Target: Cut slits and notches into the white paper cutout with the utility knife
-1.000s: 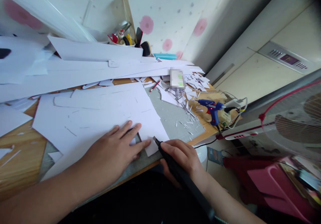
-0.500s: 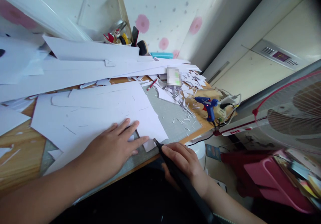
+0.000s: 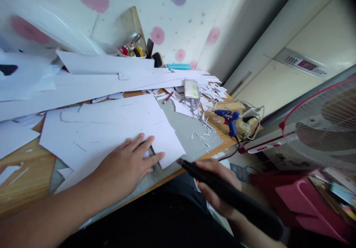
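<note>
My left hand (image 3: 130, 161) lies flat with its fingers spread on a large white foam board sheet (image 3: 111, 118), which has pencil marks and short cut lines. Beside the fingertips, a narrow gap in the sheet shows the grey cutting mat (image 3: 187, 124) beneath. Just past the sheet's near right corner, my right hand (image 3: 222, 177) is closed round a black craft knife (image 3: 230, 192). The knife's tip points up and left toward that corner, slightly apart from it. Part of the right hand is hidden behind the thick handle.
A blue glue gun (image 3: 228, 120) with a cord stands at the table's right end. White offcuts (image 3: 213, 90), a red pencil (image 3: 168, 98) and a small box (image 3: 191, 88) lie behind. Long white strips (image 3: 97, 85) run along the wall. A fan (image 3: 325, 118) stands at right.
My right hand has drawn the knife back to the right and down, off the sheet's corner, and the handle has swung toward the camera. My left hand stays on the sheet.
</note>
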A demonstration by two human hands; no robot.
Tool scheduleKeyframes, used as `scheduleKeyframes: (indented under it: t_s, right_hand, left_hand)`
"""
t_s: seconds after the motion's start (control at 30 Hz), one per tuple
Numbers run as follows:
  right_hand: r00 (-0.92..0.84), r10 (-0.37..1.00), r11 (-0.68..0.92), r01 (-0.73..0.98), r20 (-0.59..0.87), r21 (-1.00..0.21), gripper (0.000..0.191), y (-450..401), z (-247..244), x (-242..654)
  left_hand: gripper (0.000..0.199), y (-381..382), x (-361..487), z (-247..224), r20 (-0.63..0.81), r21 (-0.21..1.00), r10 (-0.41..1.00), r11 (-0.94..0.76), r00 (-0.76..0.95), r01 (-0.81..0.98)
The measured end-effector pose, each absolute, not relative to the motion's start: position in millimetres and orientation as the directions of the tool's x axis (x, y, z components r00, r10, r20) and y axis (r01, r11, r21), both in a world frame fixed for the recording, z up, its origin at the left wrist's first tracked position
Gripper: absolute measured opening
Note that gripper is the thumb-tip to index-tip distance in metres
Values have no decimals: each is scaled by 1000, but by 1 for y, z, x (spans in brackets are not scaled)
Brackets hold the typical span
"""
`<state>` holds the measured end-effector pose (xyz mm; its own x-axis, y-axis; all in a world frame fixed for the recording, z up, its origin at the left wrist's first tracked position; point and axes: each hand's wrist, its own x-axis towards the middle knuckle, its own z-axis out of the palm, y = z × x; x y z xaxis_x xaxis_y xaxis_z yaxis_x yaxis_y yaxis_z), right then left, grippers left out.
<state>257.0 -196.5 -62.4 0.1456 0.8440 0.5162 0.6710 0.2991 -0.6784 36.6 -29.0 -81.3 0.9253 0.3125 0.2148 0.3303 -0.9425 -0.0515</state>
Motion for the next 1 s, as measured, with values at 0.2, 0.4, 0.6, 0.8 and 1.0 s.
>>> scheduleKeyframes:
  t_s: [0.2, 0.4, 0.6, 0.8, 1.0]
  right_hand:
    - [85, 939, 239, 535, 333, -810, 26, -153, -54, 289]
    - [0, 954, 260, 500, 300, -826, 24, -131, -64, 298]
    - [17, 937, 296, 490, 348, -820, 24, -130, -76, 297]
    - [8, 930, 314, 500, 367, -807, 23, -129, -74, 296]
    - [-49, 924, 356, 473, 379, -806, 25, -128, -75, 298]
  left_hand:
    - [55, -31, 36, -84, 218, -45, 315, -942, 923, 332]
    - [54, -33, 35, -82, 217, -23, 311, -946, 925, 323]
    - [52, -32, 35, -79, 218, -45, 302, -947, 928, 319]
    - [51, -32, 35, -78, 217, -43, 304, -947, 928, 320]
    - [57, -33, 36, -76, 213, -64, 286, -950, 934, 305]
